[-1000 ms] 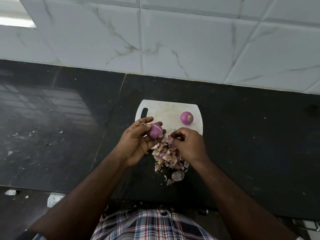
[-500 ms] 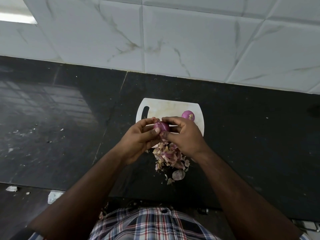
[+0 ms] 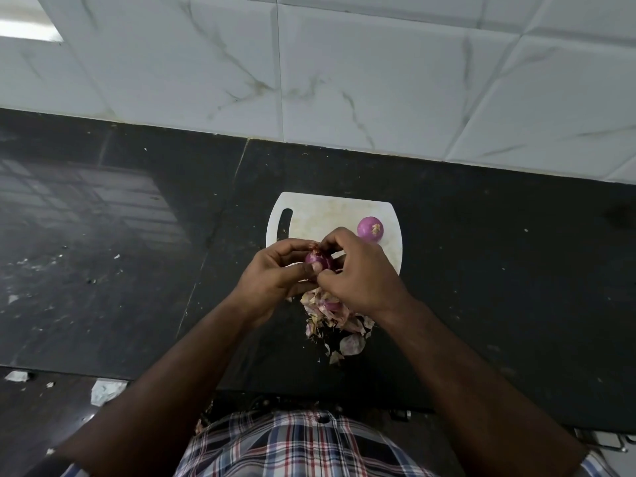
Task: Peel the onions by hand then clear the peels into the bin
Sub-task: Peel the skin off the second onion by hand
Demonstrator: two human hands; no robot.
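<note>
A small purple onion (image 3: 318,260) is held just above the near edge of the white cutting board (image 3: 323,215). My left hand (image 3: 275,280) cradles it from the left, thumb across its front. My right hand (image 3: 361,273) closes on it from the right, fingertips pinching at its top. A second, peeled purple onion (image 3: 370,228) rests on the board's right side. A heap of onion peels (image 3: 330,315) lies on the black counter below my hands, partly hidden by them.
The black stone counter (image 3: 499,287) runs left and right, backed by a white marble-tile wall (image 3: 344,80). Crumbs and specks dot the counter's left part (image 3: 51,270). The counter's front edge is close to my checked shirt (image 3: 292,445). No bin is in view.
My right hand rose from the peel heap to the onion in my left hand and now pinches at its top. Both hands shifted slightly up over the board's edge.
</note>
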